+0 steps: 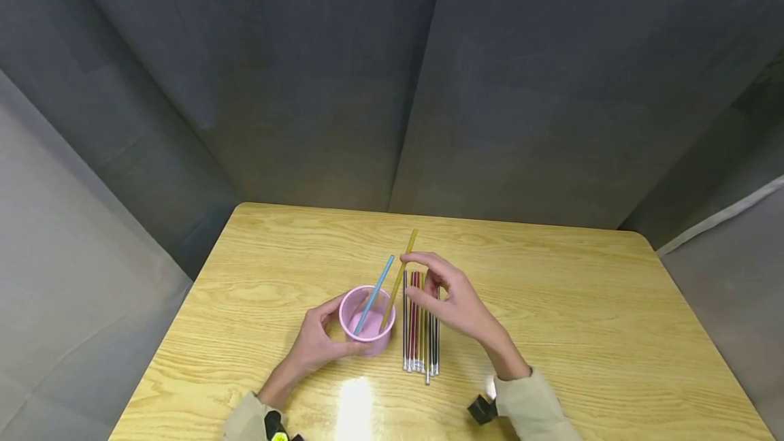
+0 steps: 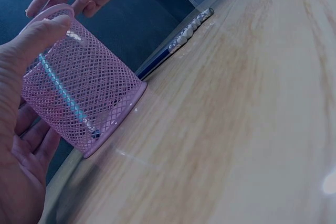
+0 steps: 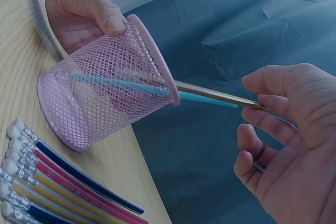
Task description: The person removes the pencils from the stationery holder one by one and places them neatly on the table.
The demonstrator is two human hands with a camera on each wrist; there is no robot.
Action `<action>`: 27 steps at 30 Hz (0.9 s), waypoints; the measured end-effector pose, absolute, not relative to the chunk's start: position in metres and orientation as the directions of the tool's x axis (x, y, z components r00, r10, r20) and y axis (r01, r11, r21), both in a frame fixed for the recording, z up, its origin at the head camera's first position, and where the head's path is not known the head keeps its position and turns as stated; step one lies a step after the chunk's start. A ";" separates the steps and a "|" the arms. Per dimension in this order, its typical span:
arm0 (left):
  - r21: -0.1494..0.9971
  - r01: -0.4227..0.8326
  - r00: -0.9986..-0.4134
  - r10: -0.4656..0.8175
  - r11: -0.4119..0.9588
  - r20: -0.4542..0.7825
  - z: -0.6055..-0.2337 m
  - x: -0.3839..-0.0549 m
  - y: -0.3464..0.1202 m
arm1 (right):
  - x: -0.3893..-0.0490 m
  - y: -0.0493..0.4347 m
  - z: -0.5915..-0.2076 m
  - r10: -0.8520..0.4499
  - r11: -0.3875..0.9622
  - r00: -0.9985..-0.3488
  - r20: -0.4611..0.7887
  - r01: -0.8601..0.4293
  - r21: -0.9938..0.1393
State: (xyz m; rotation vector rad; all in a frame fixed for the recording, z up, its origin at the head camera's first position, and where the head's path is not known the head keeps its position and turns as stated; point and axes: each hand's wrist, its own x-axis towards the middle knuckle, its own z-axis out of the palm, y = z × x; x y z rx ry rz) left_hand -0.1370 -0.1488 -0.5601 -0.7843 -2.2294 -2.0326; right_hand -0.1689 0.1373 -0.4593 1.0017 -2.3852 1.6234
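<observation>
My left hand (image 1: 317,342) grips a pink mesh pencil cup (image 3: 105,111) from its left side, thumb near the rim. Inside the cup a light blue pencil (image 1: 381,281) leans against the rim. A yellow pencil (image 1: 397,286) also slants out of it, toward the far right. My right hand (image 1: 452,297) is at the upper part of the yellow pencil, its index finger touching it and its thumb apart from it. Beneath that hand several pencils (image 1: 419,332) lie side by side on the table, dark blue, red and yellow, silver ends toward me.
The wood-grain table (image 1: 582,332) reaches well out to the right of the pencils. Behind its far edge hangs a dark grey curtain (image 1: 318,87). A lighter grey cloth (image 1: 67,278) hangs at the left.
</observation>
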 end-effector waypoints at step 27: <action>0.937 0.350 -0.881 0.340 0.006 0.328 -0.560 -0.136 -0.148 | -0.167 0.148 -0.450 -0.399 0.047 -0.797 0.453 -0.511 -0.858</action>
